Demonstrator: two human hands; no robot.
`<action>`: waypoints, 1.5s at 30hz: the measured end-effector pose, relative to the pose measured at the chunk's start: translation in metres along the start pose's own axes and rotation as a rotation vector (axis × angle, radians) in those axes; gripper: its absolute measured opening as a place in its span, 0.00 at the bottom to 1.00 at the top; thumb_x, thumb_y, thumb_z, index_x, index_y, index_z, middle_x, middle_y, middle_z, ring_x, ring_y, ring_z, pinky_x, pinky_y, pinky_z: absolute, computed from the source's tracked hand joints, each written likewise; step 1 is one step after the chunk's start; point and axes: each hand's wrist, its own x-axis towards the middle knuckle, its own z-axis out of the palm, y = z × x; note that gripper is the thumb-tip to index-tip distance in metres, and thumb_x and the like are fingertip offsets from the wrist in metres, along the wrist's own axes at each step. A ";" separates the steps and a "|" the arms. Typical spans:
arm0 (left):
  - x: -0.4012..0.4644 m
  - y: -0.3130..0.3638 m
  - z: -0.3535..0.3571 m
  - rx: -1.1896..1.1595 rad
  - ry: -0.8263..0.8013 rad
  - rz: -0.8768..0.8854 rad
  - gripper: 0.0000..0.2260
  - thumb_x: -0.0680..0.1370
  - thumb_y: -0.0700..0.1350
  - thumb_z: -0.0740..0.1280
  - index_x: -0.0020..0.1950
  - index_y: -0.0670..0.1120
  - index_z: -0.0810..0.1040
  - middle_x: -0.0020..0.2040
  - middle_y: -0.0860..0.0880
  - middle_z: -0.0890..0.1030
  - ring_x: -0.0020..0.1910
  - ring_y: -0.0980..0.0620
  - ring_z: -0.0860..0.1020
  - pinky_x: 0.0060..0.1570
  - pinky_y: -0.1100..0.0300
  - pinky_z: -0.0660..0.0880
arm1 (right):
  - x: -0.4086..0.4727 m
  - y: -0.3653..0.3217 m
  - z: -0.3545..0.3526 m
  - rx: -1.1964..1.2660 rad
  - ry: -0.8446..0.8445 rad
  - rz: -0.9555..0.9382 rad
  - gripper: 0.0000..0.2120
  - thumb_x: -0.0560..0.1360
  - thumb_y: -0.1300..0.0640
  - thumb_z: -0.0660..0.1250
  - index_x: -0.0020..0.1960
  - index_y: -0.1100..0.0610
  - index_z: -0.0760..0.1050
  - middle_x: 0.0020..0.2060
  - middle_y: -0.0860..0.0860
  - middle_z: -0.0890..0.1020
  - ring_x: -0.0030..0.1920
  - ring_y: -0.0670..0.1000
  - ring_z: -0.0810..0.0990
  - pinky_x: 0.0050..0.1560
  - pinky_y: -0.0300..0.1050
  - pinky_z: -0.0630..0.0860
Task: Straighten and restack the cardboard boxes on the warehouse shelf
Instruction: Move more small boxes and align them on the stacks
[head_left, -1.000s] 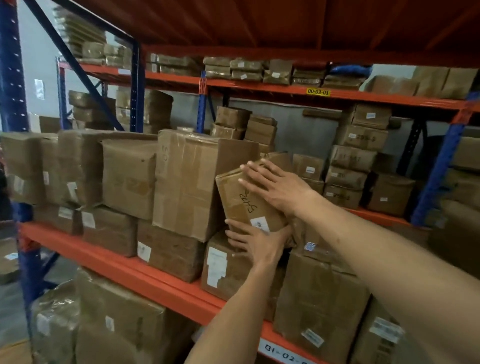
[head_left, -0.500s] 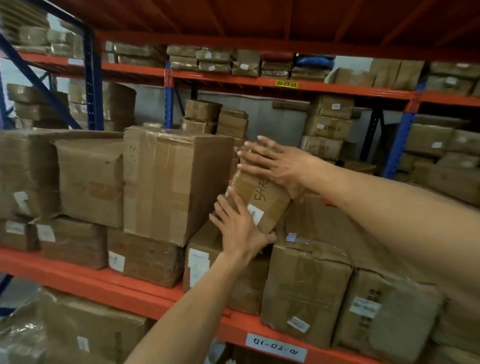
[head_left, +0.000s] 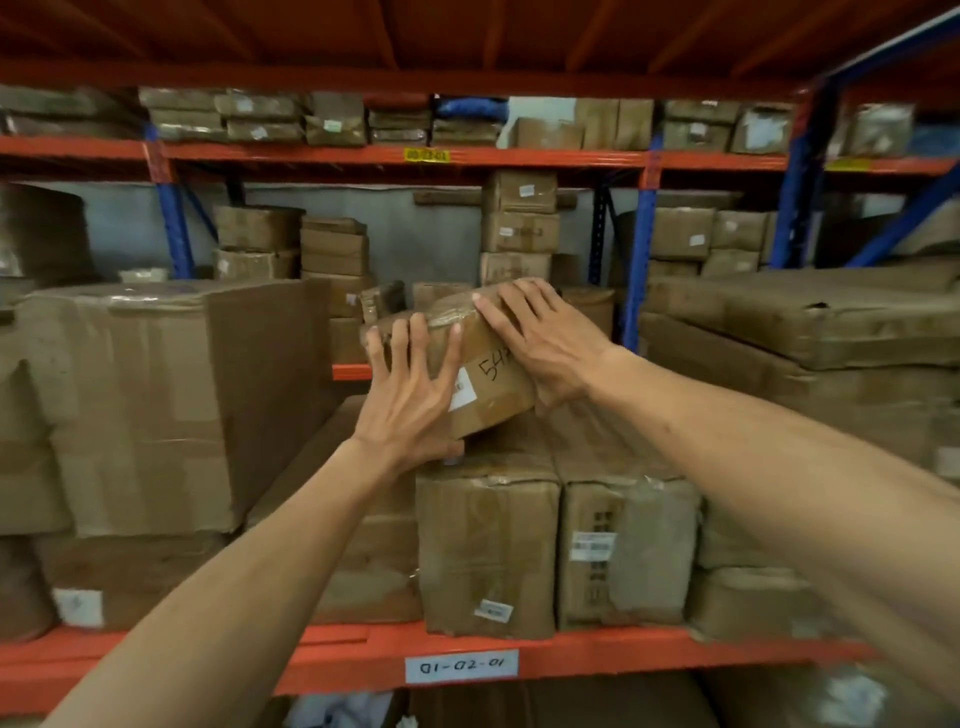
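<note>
Between two hands, one box

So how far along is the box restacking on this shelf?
Partly done: the lower boxes stand upright on the orange shelf. In hand: left hand and right hand hold a small tilted box above them. Left: setting it flat.

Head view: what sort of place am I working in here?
Most likely a warehouse storeroom. Orange shelf beams on blue uprights form pallet racking, taped cardboard boxes fill every level, and a handwritten location label reads 01-02-01. Both hands hold a small box.
</note>
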 end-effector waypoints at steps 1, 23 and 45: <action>0.005 0.007 -0.004 0.005 0.012 0.029 0.66 0.55 0.71 0.75 0.79 0.42 0.44 0.72 0.28 0.53 0.70 0.27 0.55 0.68 0.27 0.54 | -0.011 0.006 0.000 -0.002 0.002 0.022 0.76 0.50 0.33 0.80 0.80 0.62 0.38 0.73 0.67 0.59 0.72 0.67 0.59 0.76 0.61 0.52; 0.051 0.211 -0.015 0.117 -0.075 0.251 0.65 0.60 0.71 0.74 0.81 0.44 0.39 0.76 0.29 0.41 0.76 0.28 0.43 0.70 0.27 0.41 | -0.228 0.073 0.099 0.140 -0.063 0.322 0.73 0.55 0.30 0.77 0.80 0.61 0.37 0.72 0.67 0.57 0.72 0.68 0.57 0.76 0.64 0.50; 0.022 0.149 -0.044 -0.157 -0.100 0.043 0.61 0.66 0.76 0.65 0.79 0.44 0.32 0.76 0.33 0.32 0.76 0.35 0.32 0.75 0.39 0.40 | -0.214 0.065 0.052 0.331 -0.034 0.393 0.62 0.65 0.25 0.65 0.80 0.55 0.35 0.78 0.62 0.33 0.77 0.62 0.30 0.77 0.60 0.35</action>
